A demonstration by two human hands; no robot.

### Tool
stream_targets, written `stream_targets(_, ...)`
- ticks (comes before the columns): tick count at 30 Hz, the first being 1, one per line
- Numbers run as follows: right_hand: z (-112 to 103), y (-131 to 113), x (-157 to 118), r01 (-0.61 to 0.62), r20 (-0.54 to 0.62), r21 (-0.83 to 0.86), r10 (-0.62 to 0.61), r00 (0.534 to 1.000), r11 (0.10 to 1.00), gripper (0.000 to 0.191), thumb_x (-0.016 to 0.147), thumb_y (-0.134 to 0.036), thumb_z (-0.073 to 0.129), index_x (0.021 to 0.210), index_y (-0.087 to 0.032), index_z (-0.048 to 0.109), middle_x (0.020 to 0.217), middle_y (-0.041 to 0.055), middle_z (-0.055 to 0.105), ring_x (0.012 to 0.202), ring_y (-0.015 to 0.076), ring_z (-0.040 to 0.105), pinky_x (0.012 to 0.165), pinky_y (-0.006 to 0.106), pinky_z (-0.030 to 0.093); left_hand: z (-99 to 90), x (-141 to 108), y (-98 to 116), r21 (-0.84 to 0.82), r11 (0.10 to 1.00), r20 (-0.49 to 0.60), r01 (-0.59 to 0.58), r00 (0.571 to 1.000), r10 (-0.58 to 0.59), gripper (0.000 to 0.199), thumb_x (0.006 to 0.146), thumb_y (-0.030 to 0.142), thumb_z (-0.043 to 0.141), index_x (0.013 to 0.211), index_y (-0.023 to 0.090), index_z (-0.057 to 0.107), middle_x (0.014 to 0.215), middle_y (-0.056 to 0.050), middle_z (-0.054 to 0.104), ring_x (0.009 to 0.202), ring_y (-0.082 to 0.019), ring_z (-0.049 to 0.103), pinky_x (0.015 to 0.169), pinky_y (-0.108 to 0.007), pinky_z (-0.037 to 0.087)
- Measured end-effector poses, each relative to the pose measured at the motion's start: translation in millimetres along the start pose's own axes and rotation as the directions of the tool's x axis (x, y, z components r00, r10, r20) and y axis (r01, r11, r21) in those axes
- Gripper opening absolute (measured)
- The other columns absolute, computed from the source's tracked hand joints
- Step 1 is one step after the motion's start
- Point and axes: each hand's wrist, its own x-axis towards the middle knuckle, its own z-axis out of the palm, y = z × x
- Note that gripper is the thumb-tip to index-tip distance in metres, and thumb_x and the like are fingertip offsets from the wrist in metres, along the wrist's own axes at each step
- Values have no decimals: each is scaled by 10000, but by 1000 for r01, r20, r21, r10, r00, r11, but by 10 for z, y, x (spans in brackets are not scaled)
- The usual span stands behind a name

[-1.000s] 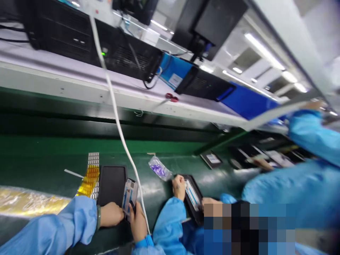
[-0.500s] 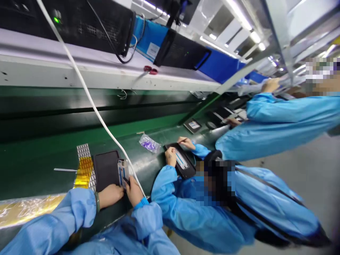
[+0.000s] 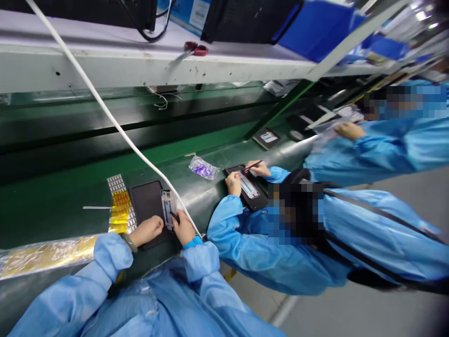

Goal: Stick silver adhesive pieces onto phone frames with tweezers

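On the green bench lies a black tray (image 3: pixel 147 201), with a phone frame (image 3: pixel 169 206) bearing blue strips at its right edge. My right hand (image 3: pixel 184 228) is closed round a dark slim tool (image 3: pixel 174 216) whose tip is over the phone frame. My left hand (image 3: pixel 149 230) rests over the lower part of the tray, left of the phone frame, with its fingers curled; what they hold, if anything, is too small to tell. Left of the tray are a white label sheet (image 3: pixel 115 183) and yellow film (image 3: pixel 119 210).
A white cable (image 3: pixel 115 120) hangs across the view, close to my right hand. A co-worker's hands (image 3: pixel 234 183) work at another black tray (image 3: pixel 257 201) to the right. A plastic bag (image 3: pixel 203 168) lies between. Red-handled scissors (image 3: pixel 196 48) sit on the shelf above.
The view has shifted, so the shelf appears higher. My left hand has moved away from the phone frame's lower end. My right hand stays at the frame with the tool.
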Motion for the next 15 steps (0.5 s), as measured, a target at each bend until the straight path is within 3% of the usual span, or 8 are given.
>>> stream_targets(3, 110, -65, 55, 24, 46, 83, -28, 999, 996, 299, 893, -317, 477, 1155, -206, 568, 1042, 45, 671, 977, 188, 621, 873, 292, 466, -201, -265, -56, -265, 959, -146, 96, 979, -139, 293, 904, 356, 510, 1099, 142, 553, 1048, -68, 595, 877, -161, 599, 770, -359, 518)
stream_targets(6, 236, -150, 140, 27, 91, 124, -38, 995, 992, 333, 881, -359, 506, 1165, -201, 580, 1052, 42, 672, 998, 182, 619, 870, 277, 473, -311, -577, -124, -501, 856, -241, 130, 929, -281, 296, 908, 376, 498, 1063, 131, 561, 978, -55, 606, 816, -145, 602, 735, -338, 520)
stream_targets(12, 290, -303, 292, -26, 113, 18, 24, 993, 999, 362, 863, -373, 539, 1177, -200, 584, 1100, 76, 618, 1030, 219, 591, 879, 307, 456, -299, -862, -176, -808, 587, -301, 52, 820, -487, 282, 894, 342, 529, 1078, 131, 559, 1043, -67, 595, 898, -168, 599, 775, -363, 517)
stream_targets(15, 252, -352, 307, -83, 61, -60, 86, 994, 995, 456, 871, -358, 525, 1293, -192, 479, 1233, 120, 503, 1039, 237, 577, 873, 318, 447, -286, -863, -102, -885, 465, -294, -22, 800, -523, 246, 888, 325, 542, 1021, 121, 577, 999, -57, 610, 886, -163, 605, 774, -360, 518)
